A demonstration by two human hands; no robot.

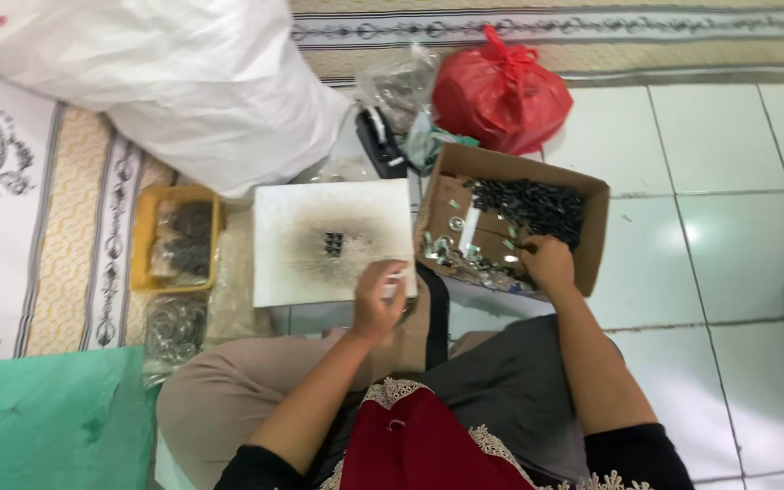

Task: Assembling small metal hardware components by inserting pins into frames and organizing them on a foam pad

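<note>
We see the right hand (548, 263) reaching into the brown cardboard box (596, 227) of small dark metal parts (528, 204), grip pinching one there; the left hand (378, 299), fingers curled, grip unclear, rests at the smudged white square board (333, 240). We judge picking underway; next, carrying the part to the board.

You are facing an open brown cardboard box (596, 238) sitting on the tiled floor, just right of the white board. Behind it, a knotted red plastic bag (499, 91) is resting beside a clear plastic bag (398, 83). A large white sack (174, 82) is lying at upper left, bearing red print.
</note>
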